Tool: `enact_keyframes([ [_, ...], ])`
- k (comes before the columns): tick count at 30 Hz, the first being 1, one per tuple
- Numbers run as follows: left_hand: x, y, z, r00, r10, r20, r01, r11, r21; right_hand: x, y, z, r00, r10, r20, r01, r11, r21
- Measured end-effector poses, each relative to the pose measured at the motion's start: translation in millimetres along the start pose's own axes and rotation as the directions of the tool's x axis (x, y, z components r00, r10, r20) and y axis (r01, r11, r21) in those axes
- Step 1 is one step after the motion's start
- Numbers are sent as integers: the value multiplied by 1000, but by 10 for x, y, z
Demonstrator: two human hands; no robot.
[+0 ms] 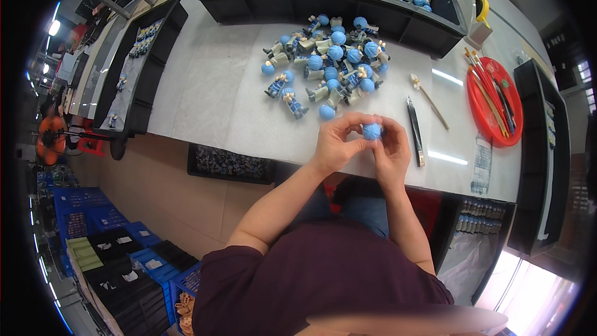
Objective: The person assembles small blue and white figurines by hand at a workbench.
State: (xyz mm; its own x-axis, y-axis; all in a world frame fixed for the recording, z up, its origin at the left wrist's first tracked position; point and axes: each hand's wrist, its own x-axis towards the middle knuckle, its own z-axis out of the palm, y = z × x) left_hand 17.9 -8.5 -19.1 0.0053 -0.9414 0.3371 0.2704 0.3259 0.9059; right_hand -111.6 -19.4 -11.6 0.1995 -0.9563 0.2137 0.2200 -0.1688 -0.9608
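Observation:
Near the table's front edge, my left hand (336,144) and my right hand (393,154) are closed around a small figurine (372,131). Its light-blue ribbed cap shows between my fingertips, while the fingers hide the body. Just beyond my hands lies a loose pile of similar figurines (336,53) with blue caps and grey, white and dark-blue bodies. Black tweezers (415,132) rest to the right of my right hand. Farther right is a thin wooden stick (433,105) with a small pale piece at its far end.
A large black tray (273,9) of figurines stands at the back. A red dish (517,101) holds several paintbrushes at the right. More black trays stand at left (160,56) and far right (528,149). A filled black bin (230,177) sits below the table edge.

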Motion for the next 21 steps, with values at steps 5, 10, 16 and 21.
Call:
enact_keyframes([
  [5, 12, 112, 70, 975, -178, -136, 148, 968, -203, -54, 29, 13, 990, -38, -139, 44, 998, 46],
  [10, -26, 16, 34, 962, -229, -149, 203, 964, -170, -86, 99, 9, 973, -191, -130, 180, 980, -89],
  [16, -10, 12, 19, 952, -242, -188, 194, 950, -244, -52, 12, 7, 988, -143, -58, 136, 985, -101],
  [21, -14, 30, 27, 958, -227, -174, 178, 950, -258, -58, 14, 24, 993, -94, -68, 83, 985, -148],
])
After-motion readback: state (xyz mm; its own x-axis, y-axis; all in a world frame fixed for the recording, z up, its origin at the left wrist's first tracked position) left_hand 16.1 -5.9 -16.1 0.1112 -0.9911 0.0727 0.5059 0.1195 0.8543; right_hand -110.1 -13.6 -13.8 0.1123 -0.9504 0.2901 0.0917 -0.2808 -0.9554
